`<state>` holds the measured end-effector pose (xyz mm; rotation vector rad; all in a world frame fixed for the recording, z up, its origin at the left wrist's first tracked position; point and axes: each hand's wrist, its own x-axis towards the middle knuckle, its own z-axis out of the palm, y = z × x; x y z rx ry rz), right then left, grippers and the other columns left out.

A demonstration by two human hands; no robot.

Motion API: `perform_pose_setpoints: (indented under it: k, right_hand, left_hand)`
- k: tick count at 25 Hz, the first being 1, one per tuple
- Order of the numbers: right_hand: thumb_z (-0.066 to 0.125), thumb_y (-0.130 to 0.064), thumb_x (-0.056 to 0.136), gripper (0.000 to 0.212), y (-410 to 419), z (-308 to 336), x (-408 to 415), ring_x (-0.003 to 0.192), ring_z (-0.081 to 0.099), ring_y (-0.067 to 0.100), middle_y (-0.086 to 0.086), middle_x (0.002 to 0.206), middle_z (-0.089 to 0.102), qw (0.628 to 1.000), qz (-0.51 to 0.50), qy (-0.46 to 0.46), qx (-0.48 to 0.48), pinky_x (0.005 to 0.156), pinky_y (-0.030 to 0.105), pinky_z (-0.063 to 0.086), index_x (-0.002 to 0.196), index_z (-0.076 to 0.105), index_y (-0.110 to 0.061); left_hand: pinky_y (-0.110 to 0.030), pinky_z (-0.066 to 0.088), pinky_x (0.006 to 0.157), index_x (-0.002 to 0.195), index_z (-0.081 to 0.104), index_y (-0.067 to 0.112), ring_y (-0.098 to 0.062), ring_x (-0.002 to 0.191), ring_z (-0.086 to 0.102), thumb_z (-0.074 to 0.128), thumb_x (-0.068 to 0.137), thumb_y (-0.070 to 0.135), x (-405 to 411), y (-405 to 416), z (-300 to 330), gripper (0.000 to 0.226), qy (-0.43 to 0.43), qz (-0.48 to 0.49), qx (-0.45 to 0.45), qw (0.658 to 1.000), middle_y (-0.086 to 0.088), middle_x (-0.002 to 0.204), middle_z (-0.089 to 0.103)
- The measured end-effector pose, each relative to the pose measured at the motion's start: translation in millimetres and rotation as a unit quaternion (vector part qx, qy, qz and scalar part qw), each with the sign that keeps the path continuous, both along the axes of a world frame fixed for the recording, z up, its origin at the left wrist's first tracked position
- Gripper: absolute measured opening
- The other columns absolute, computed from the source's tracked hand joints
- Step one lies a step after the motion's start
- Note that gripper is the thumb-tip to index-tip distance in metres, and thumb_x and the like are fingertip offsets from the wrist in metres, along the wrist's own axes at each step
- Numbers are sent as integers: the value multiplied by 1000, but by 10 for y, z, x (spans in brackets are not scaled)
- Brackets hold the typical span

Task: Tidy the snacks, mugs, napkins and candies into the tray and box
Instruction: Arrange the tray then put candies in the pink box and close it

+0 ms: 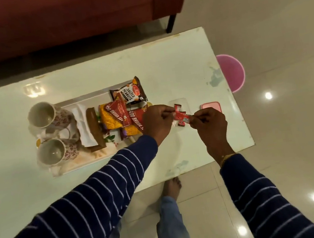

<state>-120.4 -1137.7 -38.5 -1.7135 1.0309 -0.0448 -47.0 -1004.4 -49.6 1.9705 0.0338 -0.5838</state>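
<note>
A white tray (88, 98) on the table holds two floral mugs (43, 115) (54, 151), white napkins (83, 127), a brown bar (94, 126) and several snack packets, among them salted peanuts (129, 93) and yellow-red bhujia bags (112, 118). Right of the tray stands a small clear box (182, 101), its pink lid (211, 105) lying beside it. Over the box, my left hand (155, 122) and my right hand (209, 121) both pinch red candy wrappers (180, 114).
The pale glossy table (164, 66) ends just right of the lid. A pink bucket (232, 71) stands on the floor beyond that edge. A red sofa (55, 17) runs along the far side. My bare foot (172, 185) is by the near edge.
</note>
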Motion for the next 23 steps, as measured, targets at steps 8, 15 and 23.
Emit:
perform_pose_setpoints:
  k: [8,15,23]
  right_hand:
    - [77,-11,85,5,7,-571,1,70,71,12,0,78,73,999,18,16,-27,66,11,56,87,73,-13]
    - [68,-15,92,15,-25,-631,-78,58,71,6,-9,81,71,1000,11,3,27,52,12,53,106,74,-16]
    - [73,-36,86,61,-678,-779,-419,127,49,27,5,143,50,963,136,118,-201,103,34,42,139,48,-19]
  left_hand:
    - [-28,51,89,100,77,9,-21,100,66,67,89,8,338,-457,-454,15,-117,-180,147,965,-8,103,74]
    - [-34,50,90,109,71,9,-24,99,62,72,86,15,340,-461,-643,23,-159,-190,165,955,-9,104,67]
    - [-37,25,116,156,6,14,-23,145,21,91,52,53,40,-80,-770,140,-59,-271,153,949,-7,159,16]
